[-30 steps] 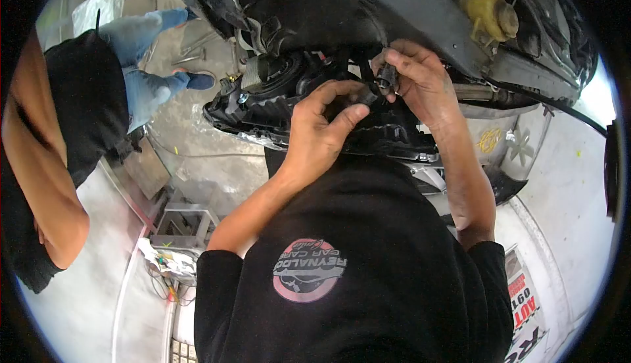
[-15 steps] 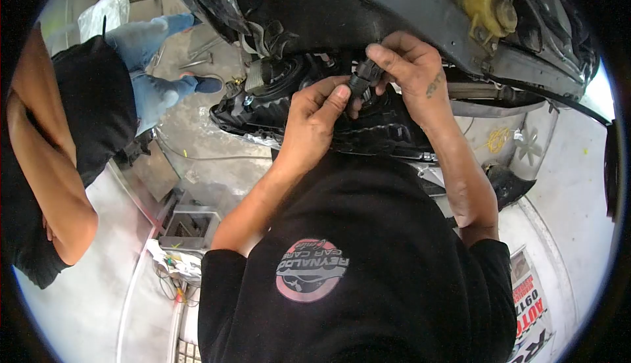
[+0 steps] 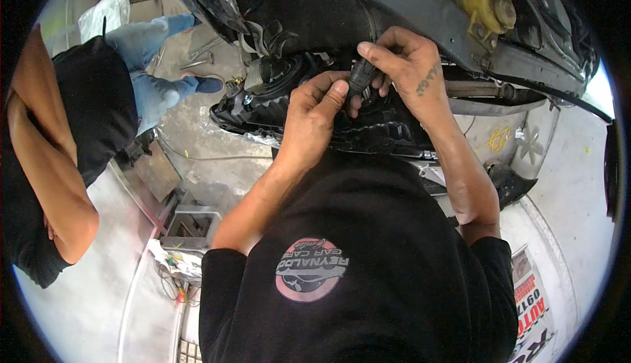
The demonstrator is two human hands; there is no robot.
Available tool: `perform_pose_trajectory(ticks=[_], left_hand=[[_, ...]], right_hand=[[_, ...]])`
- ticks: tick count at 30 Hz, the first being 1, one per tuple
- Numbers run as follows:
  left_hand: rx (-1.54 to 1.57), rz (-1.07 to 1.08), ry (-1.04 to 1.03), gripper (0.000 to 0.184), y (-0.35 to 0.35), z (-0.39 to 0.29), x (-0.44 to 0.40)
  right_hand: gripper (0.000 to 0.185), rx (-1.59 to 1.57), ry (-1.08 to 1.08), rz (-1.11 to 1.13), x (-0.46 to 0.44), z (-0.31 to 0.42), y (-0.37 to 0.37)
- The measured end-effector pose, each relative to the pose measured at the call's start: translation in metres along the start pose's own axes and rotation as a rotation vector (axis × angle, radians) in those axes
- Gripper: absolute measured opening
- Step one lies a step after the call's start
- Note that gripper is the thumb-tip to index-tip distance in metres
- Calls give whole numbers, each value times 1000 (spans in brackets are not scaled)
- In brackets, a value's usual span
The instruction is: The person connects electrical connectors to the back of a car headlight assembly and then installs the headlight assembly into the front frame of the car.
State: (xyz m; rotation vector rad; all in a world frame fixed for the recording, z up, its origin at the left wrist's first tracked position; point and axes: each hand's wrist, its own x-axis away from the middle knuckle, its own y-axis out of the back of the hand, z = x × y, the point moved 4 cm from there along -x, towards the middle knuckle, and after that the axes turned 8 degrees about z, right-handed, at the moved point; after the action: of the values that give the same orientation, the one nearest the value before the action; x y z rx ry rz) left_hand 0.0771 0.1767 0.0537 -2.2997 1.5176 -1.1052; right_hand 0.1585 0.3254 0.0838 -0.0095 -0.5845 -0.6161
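Both hands are raised over the car's front, closed on a small black electrical connector (image 3: 362, 77). My left hand (image 3: 317, 103) pinches its lower end between thumb and fingers. On the upper end, my right hand (image 3: 409, 60) has its thumb along the side, with the fingers curled behind. A thin dark wire (image 3: 371, 21) runs up from the connector across the black panel. Fingers hide part of the connector's body. Below the hands lies a black car assembly with a ribbed housing (image 3: 388, 129), which looks like the back of a headlight.
A dark car body panel (image 3: 420, 11) with a yellowish reservoir (image 3: 490, 9) spans the top. At left stands another person (image 3: 92, 113) with folded arms. Tools (image 3: 197, 60) lie on the concrete floor. A grey bin (image 3: 190, 225) stands lower left; yellow cord (image 3: 499, 138) lies at right.
My right hand has shifted slightly left and turned, its thumb moving along the connector. The connector sits more upright between the hands. My left hand has barely moved.
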Motion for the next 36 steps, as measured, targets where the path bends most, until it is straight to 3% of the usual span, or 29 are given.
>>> perform_pose_trajectory(ticks=[8,11,20,29,36], left_hand=[[5,-45,-16,26,0,3,-1],[20,-69,-9,25,-1,3,0],[44,-80,-40,24,-4,3,0],[14,-130,-66,22,-5,4,0],[-89,-108,-73,22,-4,2,0]], right_hand=[[27,229,108,-32,-3,-6,5],[29,87,27,-10,1,1,2],[32,49,51,-49,0,-17,2],[30,-4,56,190,0,-5,10],[26,-157,37,197,-3,-15,8]])
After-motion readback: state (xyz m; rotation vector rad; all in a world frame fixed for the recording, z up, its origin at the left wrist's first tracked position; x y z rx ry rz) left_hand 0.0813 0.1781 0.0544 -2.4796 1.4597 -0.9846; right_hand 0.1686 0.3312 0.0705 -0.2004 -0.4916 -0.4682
